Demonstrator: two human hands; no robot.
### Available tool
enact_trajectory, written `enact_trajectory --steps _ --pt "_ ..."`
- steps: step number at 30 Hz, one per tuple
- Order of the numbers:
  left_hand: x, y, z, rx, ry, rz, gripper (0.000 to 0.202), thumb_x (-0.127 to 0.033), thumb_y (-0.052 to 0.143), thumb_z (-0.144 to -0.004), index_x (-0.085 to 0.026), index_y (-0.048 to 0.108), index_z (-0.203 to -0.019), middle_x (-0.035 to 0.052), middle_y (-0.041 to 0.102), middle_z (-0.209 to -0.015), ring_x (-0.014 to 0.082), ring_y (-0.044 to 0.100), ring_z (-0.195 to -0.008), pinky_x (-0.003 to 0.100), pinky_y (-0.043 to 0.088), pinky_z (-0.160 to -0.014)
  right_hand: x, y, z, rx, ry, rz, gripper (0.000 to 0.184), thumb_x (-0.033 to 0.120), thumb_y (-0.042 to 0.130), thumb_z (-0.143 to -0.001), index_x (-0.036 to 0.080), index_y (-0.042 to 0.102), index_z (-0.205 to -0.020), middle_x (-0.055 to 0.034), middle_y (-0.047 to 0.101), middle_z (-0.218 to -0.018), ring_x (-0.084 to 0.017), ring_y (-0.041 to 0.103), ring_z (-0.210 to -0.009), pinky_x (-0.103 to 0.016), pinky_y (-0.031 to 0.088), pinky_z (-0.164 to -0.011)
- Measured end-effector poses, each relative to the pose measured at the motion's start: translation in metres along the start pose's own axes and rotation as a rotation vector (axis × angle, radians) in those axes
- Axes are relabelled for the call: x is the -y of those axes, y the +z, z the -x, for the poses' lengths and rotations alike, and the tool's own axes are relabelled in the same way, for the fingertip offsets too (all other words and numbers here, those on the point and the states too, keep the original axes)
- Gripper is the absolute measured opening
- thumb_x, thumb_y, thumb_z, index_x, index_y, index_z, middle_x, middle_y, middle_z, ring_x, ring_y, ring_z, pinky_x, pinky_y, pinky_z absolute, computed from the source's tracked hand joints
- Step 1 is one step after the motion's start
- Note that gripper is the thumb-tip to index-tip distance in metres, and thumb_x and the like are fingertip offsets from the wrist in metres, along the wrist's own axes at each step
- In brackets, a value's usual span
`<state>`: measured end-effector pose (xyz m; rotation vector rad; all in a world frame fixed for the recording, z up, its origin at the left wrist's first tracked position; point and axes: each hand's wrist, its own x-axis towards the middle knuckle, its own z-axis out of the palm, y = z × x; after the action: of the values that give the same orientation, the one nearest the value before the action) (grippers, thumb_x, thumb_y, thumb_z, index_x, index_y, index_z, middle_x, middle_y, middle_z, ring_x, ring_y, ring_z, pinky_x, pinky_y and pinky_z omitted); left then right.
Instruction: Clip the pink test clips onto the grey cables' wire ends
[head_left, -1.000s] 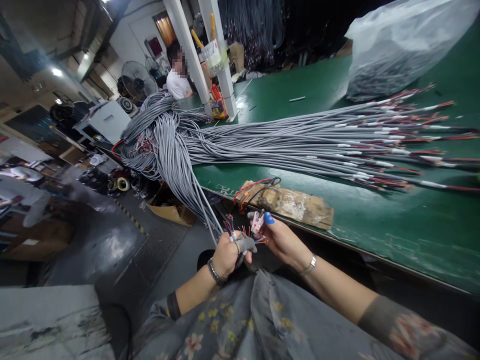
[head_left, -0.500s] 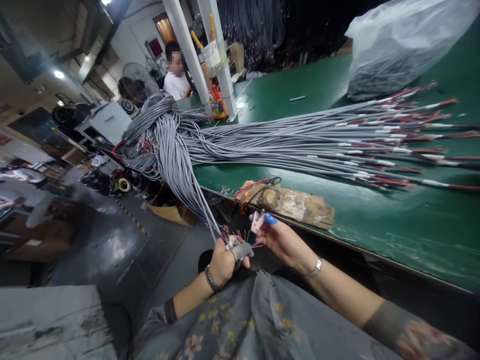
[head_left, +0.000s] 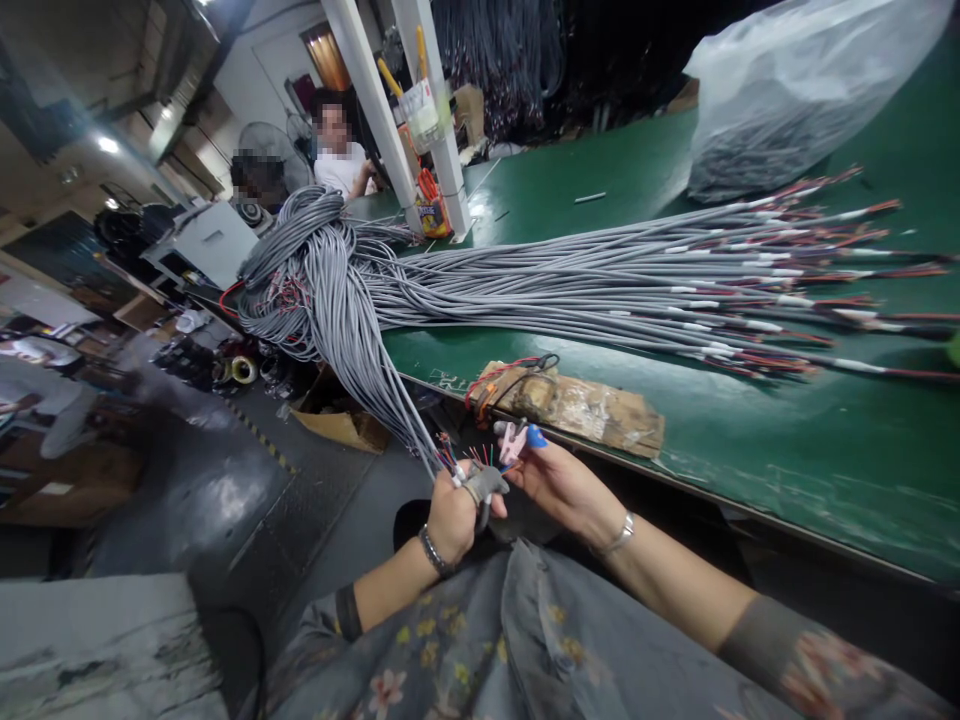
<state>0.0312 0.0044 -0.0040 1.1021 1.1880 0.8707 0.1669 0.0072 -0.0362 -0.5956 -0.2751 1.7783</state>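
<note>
My left hand [head_left: 452,516] is closed around the end of a grey cable [head_left: 405,420], a grey finger cot on its thumb; short coloured wires fan out of the cable end just above the fist. My right hand [head_left: 559,482], with a blue cot on one fingertip, pinches a small pale plastic connector [head_left: 513,440] right beside those wire tips. Both hands hover in front of the green table's near edge, over my lap. The cable runs up into a thick grey cable bundle [head_left: 525,285] draped off the table.
The green table [head_left: 787,440] carries the cable bundle, a taped cardboard block [head_left: 581,405] with red and black leads, and a clear plastic bag [head_left: 787,90]. White posts [head_left: 442,120] stand behind. A person in a white shirt [head_left: 339,155] sits far back. Dark floor and boxes lie left.
Both hands have stayed close together with small shifts; the connector sits a little nearer the wire tips than a second ago. The view has drifted slightly.
</note>
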Motion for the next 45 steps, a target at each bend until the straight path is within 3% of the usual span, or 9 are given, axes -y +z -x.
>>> enact_trajectory --steps 12,17,20,23,27,32,37,42,45 --pt "0.006 -0.01 0.003 0.09 0.028 -0.111 0.029 -0.037 0.064 -0.072 -0.015 0.062 -0.052 0.0007 0.056 -0.041 0.0091 0.045 -0.04 0.022 0.035 -0.048 -0.003 0.002 -0.002 0.036 -0.051 -0.01 0.033 0.046 0.082 -0.061 0.02 0.073 -0.081 -0.0007 0.069 -0.072 -0.012 0.057 -0.061 -0.023 0.047 -0.058" --pt "0.009 -0.013 0.003 0.094 0.072 -0.13 0.029 -0.036 0.063 -0.073 -0.015 0.063 -0.053 0.0012 0.057 -0.042 0.0093 0.045 -0.04 0.022 0.034 -0.047 -0.001 -0.002 0.003 0.031 0.008 0.014 0.041 0.057 0.076 -0.063 0.021 0.071 -0.083 -0.0014 0.068 -0.076 -0.013 0.059 -0.066 -0.023 0.048 -0.06" --pt "0.009 -0.016 0.005 0.1 0.084 -0.143 0.032 -0.039 0.063 -0.073 -0.015 0.062 -0.052 0.0017 0.058 -0.043 0.0094 0.044 -0.04 0.023 0.034 -0.047 0.002 -0.003 0.011 0.065 0.086 0.119 0.048 0.063 0.073 -0.062 0.02 0.07 -0.084 -0.0032 0.068 -0.079 -0.013 0.059 -0.066 -0.024 0.049 -0.061" --pt "0.004 -0.017 0.009 0.114 0.096 -0.193 0.039 -0.045 0.063 -0.073 -0.016 0.059 -0.047 0.0026 0.057 -0.043 0.0107 0.047 -0.043 0.024 0.036 -0.049 0.003 -0.003 0.02 0.082 0.121 0.273 0.045 0.056 0.078 -0.06 0.017 0.069 -0.081 -0.0037 0.066 -0.074 -0.013 0.058 -0.063 -0.025 0.047 -0.06" --pt "-0.002 -0.016 0.015 0.164 0.141 -0.291 0.044 -0.053 0.064 -0.072 -0.017 0.06 -0.047 0.0041 0.059 -0.047 0.0129 0.051 -0.048 0.025 0.041 -0.054 0.0 0.003 0.028 0.07 0.095 0.414 0.034 0.043 0.082 -0.061 0.016 0.063 -0.071 -0.0003 0.063 -0.062 -0.012 0.054 -0.054 -0.024 0.042 -0.052" --pt "0.001 -0.019 0.013 0.238 0.162 -0.357 0.04 -0.047 0.062 -0.076 -0.016 0.061 -0.051 0.0042 0.062 -0.052 0.013 0.053 -0.051 0.025 0.043 -0.056 -0.004 0.011 0.03 0.113 0.042 0.493 0.034 0.046 0.079 -0.063 0.017 0.062 -0.069 -0.0005 0.064 -0.059 -0.014 0.056 -0.051 -0.028 0.043 -0.053" --pt "0.001 -0.021 0.007 0.339 0.082 -0.368 0.036 -0.043 0.067 -0.072 -0.016 0.061 -0.049 0.0024 0.059 -0.047 0.0108 0.048 -0.045 0.023 0.039 -0.05 0.001 0.011 0.03 0.094 -0.04 0.638 0.035 0.049 0.078 -0.062 0.017 0.065 -0.068 -0.001 0.064 -0.063 -0.014 0.055 -0.057 -0.028 0.044 -0.058" --pt "0.003 -0.02 0.004 0.19 0.11 -0.219 0.042 -0.047 0.063 -0.075 -0.015 0.062 -0.048 0.0025 0.055 -0.045 0.0103 0.045 -0.044 0.023 0.037 -0.049 0.003 0.007 0.032 0.04 -0.018 0.616 0.041 0.048 0.081 -0.058 0.017 0.064 -0.079 -0.0016 0.066 -0.069 -0.014 0.055 -0.061 -0.026 0.041 -0.057" --pt "0.006 -0.019 0.004 0.148 0.13 -0.195 0.044 -0.05 0.064 -0.075 -0.015 0.063 -0.048 0.003 0.055 -0.045 0.0111 0.046 -0.047 0.023 0.037 -0.05 -0.003 0.004 0.032 -0.003 -0.041 0.57 0.04 0.049 0.08 -0.059 0.018 0.06 -0.075 0.0004 0.063 -0.061 -0.011 0.05 -0.053 -0.024 0.037 -0.051"
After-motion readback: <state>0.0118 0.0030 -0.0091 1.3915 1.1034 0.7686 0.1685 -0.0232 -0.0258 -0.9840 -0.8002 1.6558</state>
